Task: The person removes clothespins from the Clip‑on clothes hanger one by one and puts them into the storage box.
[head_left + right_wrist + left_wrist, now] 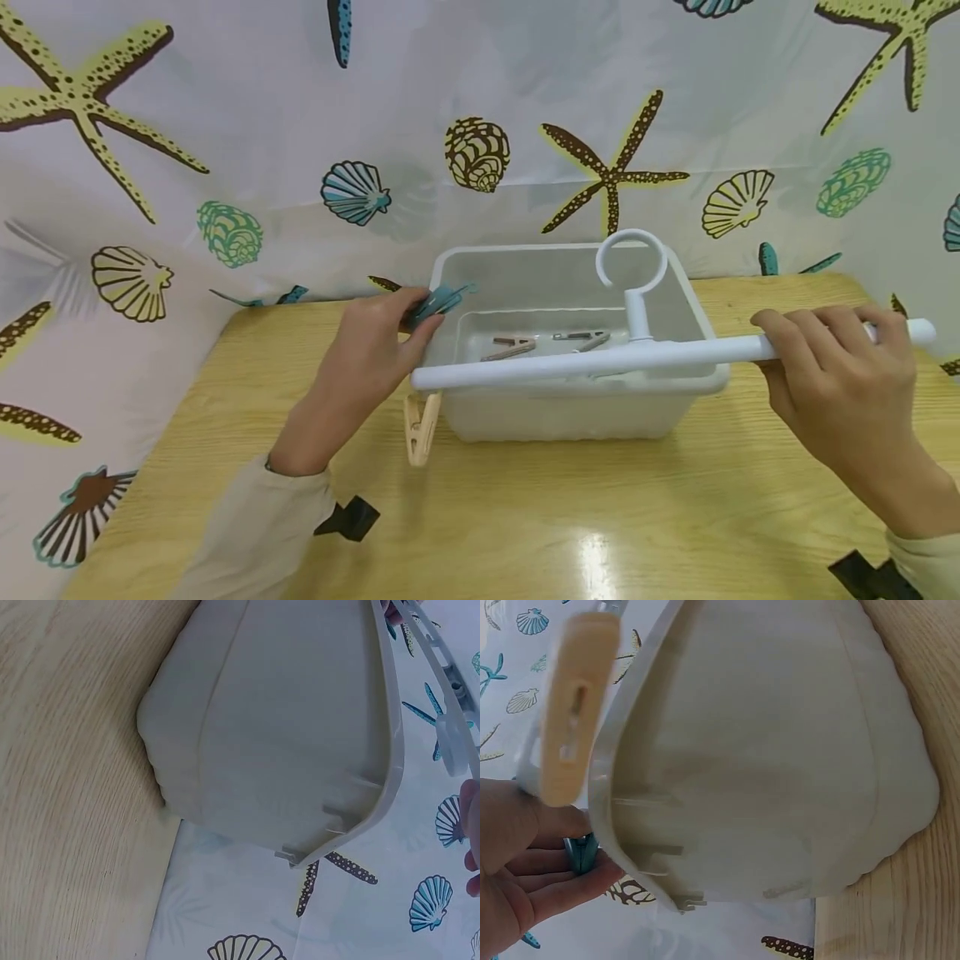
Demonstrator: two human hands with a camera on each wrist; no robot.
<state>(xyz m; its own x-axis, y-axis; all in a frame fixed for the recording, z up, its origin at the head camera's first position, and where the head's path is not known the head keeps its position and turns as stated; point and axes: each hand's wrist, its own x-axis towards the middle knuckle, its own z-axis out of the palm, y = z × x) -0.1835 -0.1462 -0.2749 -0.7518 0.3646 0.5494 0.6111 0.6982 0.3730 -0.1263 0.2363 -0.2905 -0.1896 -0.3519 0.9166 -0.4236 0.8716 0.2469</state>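
Observation:
My right hand [840, 367] grips a white plastic hanger bar [555, 364] near its right end. An open ring hook [663, 258] rises from the bar, which spans the front of a whitish plastic bin [570, 417]. Between thumb and fingers, my left hand [360, 350] pinches a teal clothespin [435, 307] by the bin's left rim, just above the bar's left end. From that end hangs a beige clothespin [422, 429], large and close in the left wrist view. The left wrist view shows the teal clothespin [581, 853] against the fingers, partly covered.
Inside the bin lie a brownish clothespin [513, 346] and a grey clothespin [588, 338]; its front wall and the bar hide part of the inside. The bin stands on a wooden table [525, 517]. Behind hangs a cloth [420, 83] printed with shells and starfish.

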